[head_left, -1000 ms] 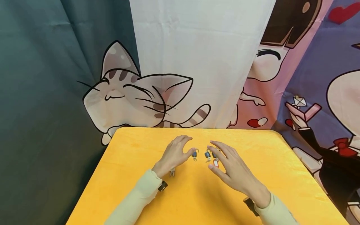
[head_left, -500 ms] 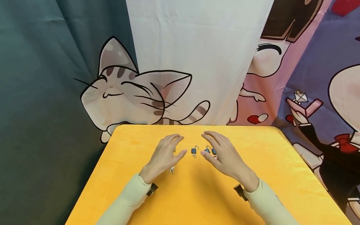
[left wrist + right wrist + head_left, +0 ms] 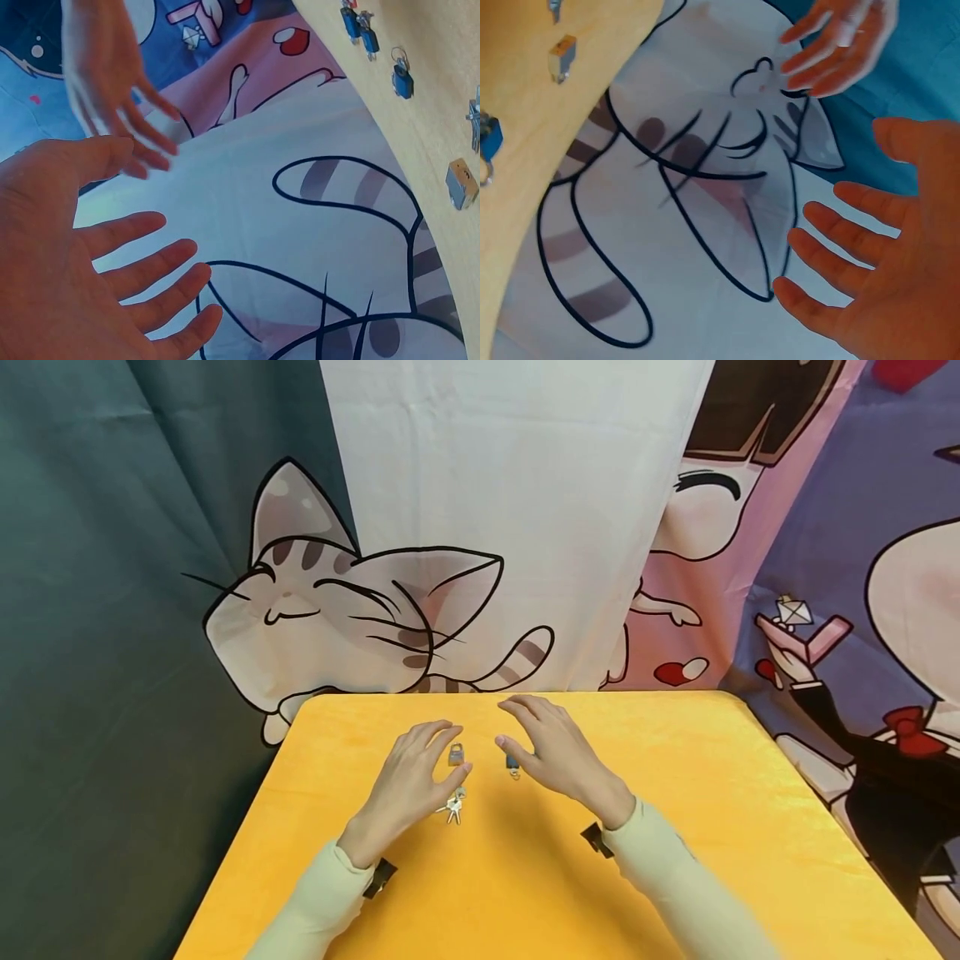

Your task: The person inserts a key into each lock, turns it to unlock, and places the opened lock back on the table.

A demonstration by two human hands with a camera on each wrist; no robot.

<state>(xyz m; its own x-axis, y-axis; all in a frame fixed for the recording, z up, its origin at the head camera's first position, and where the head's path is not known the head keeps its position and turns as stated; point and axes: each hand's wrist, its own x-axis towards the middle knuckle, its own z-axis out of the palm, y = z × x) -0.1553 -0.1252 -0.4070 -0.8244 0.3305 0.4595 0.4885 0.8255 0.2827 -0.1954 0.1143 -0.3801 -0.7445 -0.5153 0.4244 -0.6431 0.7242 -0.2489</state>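
Note:
My left hand (image 3: 405,785) hovers above the yellow table with fingers spread and relaxed, holding nothing. Just beyond its thumb a small grey and brass padlock (image 3: 457,754) lies on the table. Beneath the thumb is a bunch of silver keys (image 3: 454,810). To the right, my right hand (image 3: 562,756) is also raised, fingers loose and nothing in its grasp. A blue padlock (image 3: 512,762) is partly hidden behind its thumb. Two more blue padlocks (image 3: 367,39) show in the left wrist view; my right hand covers them in the head view.
A yellow cloth covers the table (image 3: 675,827), whose far edge meets a hanging curtain (image 3: 465,485) printed with a cartoon cat. Dark green fabric (image 3: 105,693) hangs on the left, and a printed purple cloth (image 3: 817,552) on the right.
Both hands have moved left; the right hand now covers the blue padlocks at right. The grey padlock and more of the keys have come into view. The head view has shifted slightly.

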